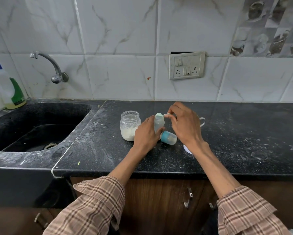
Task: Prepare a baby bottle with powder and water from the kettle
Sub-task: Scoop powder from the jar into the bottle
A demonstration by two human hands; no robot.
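A clear baby bottle stands upright on the black counter, its mouth uncovered. My left hand is wrapped around its lower part. My right hand pinches a small white scoop, whose bowl, heaped with pale powder, sits right over the bottle's mouth. An open glass jar about a third full of white powder stands just left of the bottle. The bottle's blue-ringed cap with clear cover lies on its side in front of the bottle, between my hands. No kettle is in view.
A black sink with a wall tap fills the left. A detergent bottle stands in the far-left corner. A clear handle and a white disc peek from behind my right hand. A wall socket panel sits above.
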